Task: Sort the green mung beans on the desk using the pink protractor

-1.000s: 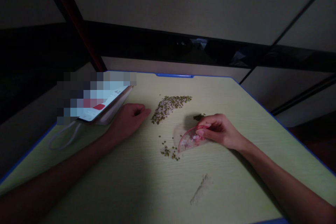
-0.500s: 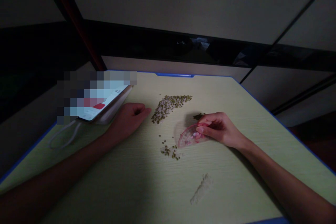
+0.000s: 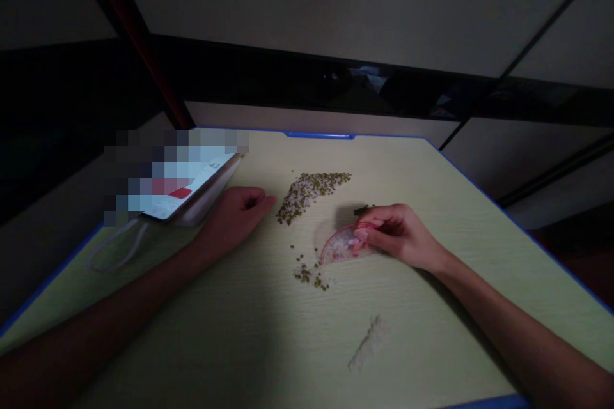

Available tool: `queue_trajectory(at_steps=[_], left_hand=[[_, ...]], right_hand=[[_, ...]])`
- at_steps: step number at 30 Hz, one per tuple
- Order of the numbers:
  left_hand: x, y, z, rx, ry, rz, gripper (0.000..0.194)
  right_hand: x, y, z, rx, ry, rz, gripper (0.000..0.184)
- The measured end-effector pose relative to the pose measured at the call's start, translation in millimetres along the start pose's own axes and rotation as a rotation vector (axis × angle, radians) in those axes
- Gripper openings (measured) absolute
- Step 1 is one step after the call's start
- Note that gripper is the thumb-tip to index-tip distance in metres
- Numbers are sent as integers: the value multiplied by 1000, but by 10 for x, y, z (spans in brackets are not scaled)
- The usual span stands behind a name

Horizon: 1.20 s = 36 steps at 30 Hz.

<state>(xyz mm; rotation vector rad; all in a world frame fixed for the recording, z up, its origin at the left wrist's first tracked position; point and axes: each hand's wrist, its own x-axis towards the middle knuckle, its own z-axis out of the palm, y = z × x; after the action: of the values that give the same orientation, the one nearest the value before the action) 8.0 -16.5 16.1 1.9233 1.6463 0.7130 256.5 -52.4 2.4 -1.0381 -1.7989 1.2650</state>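
Observation:
My right hand (image 3: 400,236) pinches a clear half-round protractor (image 3: 338,248) with a pinkish-red edge between thumb and fingers, tilted just above the table. By its left end lies a small scatter of green beans (image 3: 307,276) with a few pale grains. A larger pile of green beans mixed with white grains (image 3: 307,193) spreads farther back. Partly hidden behind my right hand is a little heap of green beans (image 3: 363,210). Nearer to me runs a thin line of white grains (image 3: 367,344). My left hand (image 3: 240,214) rests on the table in a loose fist, apart from the beans.
A phone (image 3: 177,195) with a lit screen leans on a pale support beside my left hand, a white strap loop (image 3: 118,265) hanging from it. The light wood table (image 3: 215,345) has a blue rim. Cabinet panels (image 3: 311,6) stand behind it.
My right hand has shifted the protractor slightly left and away from me, with its lower edge swinging up beside the small bean scatter. My left hand has stayed still.

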Motion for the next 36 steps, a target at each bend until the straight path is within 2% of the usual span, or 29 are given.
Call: queue_trajectory(at_steps=[16,23,30,36], left_hand=[[-12,28,-2,4,2,0,34],[-11,29,0,13,-1,3,33],[-1,-1,8,14,5,18,33],[-5,-2,9,14,3,18,33]], right_hand=[[48,-5,48,14,-43,-49,16],[19,-2,-18,57,-83,-18,10],[5,-10,-65,8,-116,-13,14],[10,24,-35,99,-105,-18,13]])
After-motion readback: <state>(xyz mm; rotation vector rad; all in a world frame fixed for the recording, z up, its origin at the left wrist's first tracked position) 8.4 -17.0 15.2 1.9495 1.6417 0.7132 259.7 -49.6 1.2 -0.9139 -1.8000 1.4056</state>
